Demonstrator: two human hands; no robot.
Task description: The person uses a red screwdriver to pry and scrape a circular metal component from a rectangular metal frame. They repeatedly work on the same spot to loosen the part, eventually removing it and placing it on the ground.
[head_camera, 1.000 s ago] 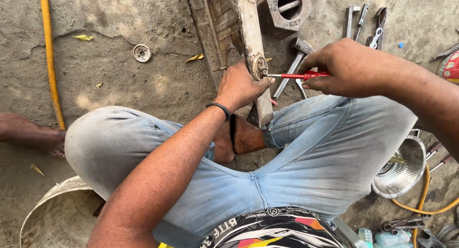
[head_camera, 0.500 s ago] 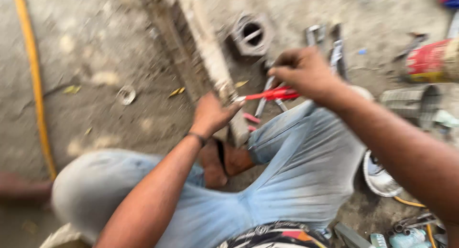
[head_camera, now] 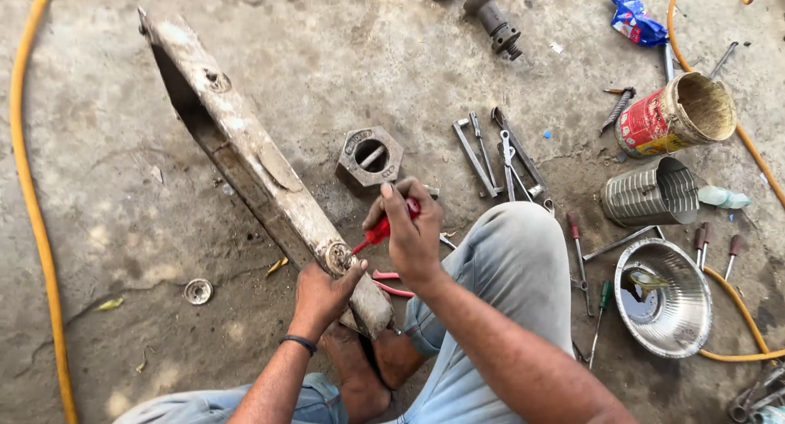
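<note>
Screwdriver (head_camera: 381, 230) handle mostly hidden inside right hand (head_camera: 411, 237). Metal arm (head_camera: 245, 158) near end covered by left hand (head_camera: 319, 293). Yellow hose (head_camera: 33, 228) cut off at top, bottom edges. Bowl (head_camera: 662, 297) contents unclear.

blue crumpled wrapper (head_camera: 634, 19) at top right; red-labelled tin can (head_camera: 675, 113) lying just below it

1 long metal bar (head_camera: 245, 158), 1 hex nut (head_camera: 370, 156), 2 tin cans (head_camera: 675, 113), 1 steel bowl (head_camera: 664, 297), 1 yellow hose (head_camera: 29, 219), 1 red-handled screwdriver (head_camera: 384, 228)
</note>
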